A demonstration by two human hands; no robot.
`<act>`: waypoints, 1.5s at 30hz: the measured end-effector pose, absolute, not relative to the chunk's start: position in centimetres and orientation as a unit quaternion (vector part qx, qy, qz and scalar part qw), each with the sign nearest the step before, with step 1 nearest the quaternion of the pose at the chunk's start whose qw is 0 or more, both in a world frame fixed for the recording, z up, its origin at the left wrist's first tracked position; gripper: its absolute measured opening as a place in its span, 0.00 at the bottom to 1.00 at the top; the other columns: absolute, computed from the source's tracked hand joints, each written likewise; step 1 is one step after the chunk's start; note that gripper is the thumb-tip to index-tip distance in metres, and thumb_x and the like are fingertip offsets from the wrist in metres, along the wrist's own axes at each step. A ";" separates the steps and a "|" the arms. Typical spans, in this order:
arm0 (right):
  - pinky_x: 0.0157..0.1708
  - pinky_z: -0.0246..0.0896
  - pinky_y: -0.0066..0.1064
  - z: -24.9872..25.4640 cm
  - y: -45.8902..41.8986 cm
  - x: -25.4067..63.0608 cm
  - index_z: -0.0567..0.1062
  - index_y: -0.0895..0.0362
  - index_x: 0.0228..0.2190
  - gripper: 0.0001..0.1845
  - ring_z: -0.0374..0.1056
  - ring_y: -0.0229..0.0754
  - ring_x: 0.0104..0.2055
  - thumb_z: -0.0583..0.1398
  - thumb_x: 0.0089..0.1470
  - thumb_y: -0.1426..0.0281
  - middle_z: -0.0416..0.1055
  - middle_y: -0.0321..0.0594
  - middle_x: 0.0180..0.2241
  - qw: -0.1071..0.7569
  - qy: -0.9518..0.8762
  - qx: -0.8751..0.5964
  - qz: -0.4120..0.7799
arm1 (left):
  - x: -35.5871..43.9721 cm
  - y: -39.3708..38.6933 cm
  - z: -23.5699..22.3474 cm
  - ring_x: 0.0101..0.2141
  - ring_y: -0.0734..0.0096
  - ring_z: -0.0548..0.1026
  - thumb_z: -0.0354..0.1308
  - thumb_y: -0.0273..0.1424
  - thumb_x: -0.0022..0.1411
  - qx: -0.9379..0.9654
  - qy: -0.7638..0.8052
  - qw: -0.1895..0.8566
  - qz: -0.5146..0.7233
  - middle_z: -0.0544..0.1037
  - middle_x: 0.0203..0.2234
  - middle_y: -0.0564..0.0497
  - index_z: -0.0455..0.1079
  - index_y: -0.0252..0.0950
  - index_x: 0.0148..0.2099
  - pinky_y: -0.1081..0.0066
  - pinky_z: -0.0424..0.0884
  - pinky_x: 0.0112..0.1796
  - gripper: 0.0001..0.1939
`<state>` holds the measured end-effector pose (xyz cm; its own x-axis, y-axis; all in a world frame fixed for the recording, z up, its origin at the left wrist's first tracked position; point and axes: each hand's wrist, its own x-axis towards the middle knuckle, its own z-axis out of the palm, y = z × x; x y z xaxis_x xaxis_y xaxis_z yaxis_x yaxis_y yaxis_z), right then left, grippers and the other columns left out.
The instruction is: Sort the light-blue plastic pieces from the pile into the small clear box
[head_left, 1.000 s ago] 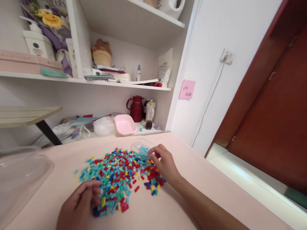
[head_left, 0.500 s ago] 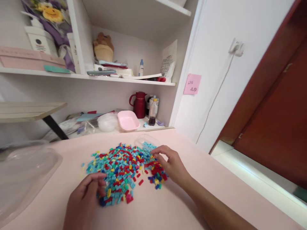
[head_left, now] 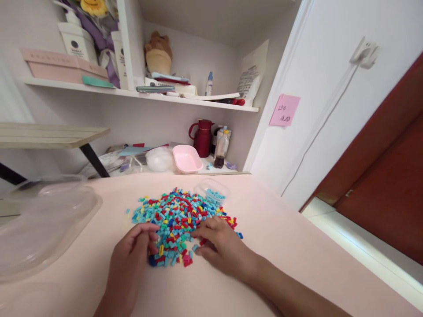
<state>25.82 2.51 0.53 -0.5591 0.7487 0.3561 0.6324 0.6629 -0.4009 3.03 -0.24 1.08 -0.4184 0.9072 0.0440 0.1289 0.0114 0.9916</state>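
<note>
A pile of small toy building bricks [head_left: 178, 211] in light blue, red, green, yellow and dark blue lies on the pink tabletop. At its left front edge is my left hand [head_left: 132, 255], fingers curled inward and thumb close to them. Whatever those fingers hold, if anything, is hidden. My right hand [head_left: 221, 246] reaches over the front right of the pile, its thumb apart from its fingers and fingertips among the bricks. It covers part of the red bricks. Behind the pile stands a clear plastic container [head_left: 201, 187] with light blue bricks [head_left: 215, 195] inside.
Large clear plastic containers [head_left: 66, 229] sit on the left of the table. Along the back are a pink tray [head_left: 187, 159], a red jug [head_left: 202, 138] and a bottle of dark liquid [head_left: 221, 152]. A small raised wooden stand [head_left: 53, 136] juts in from the left.
My right hand has moved from beside the clear container toward the front middle of the pile, its thumb and fingers now apart. My left hand stays by the pile. The camera view has shifted.
</note>
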 end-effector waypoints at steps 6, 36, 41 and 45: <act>0.45 0.60 0.37 0.9 2.5 25.7 0.78 0.53 0.38 0.12 0.68 0.45 0.42 0.66 0.49 0.73 0.74 0.40 0.38 0.257 -0.872 -0.397 0.127 | 3.2 -0.2 1.2 0.22 0.70 0.71 0.54 0.38 0.49 0.416 0.619 0.348 0.567 0.74 0.22 0.54 0.73 0.38 0.33 0.72 0.65 0.23 0.12; 0.42 0.64 0.36 3.6 7.2 30.3 0.77 0.52 0.44 0.13 0.69 0.43 0.38 0.60 0.56 0.70 0.73 0.40 0.35 0.530 -0.697 -0.476 0.084 | 2.7 0.5 1.1 0.24 0.68 0.71 0.56 0.45 0.44 0.409 0.633 0.345 0.560 0.74 0.20 0.55 0.73 0.39 0.33 0.70 0.67 0.27 0.17; 0.42 0.64 0.35 3.6 7.1 32.4 0.79 0.53 0.39 0.12 0.70 0.42 0.38 0.56 0.57 0.69 0.77 0.39 0.36 0.505 -0.666 -0.533 0.130 | 2.8 0.3 1.5 0.26 0.67 0.73 0.56 0.45 0.42 0.399 0.647 0.341 0.553 0.75 0.21 0.55 0.73 0.38 0.33 0.71 0.68 0.31 0.19; 0.38 0.63 0.32 4.2 6.5 33.5 0.80 0.53 0.36 0.12 0.71 0.41 0.36 0.55 0.57 0.69 0.78 0.37 0.34 0.444 -0.673 -0.564 0.178 | 2.5 0.2 1.3 0.28 0.68 0.73 0.57 0.45 0.41 0.388 0.652 0.358 0.544 0.76 0.24 0.56 0.73 0.39 0.35 0.71 0.69 0.31 0.20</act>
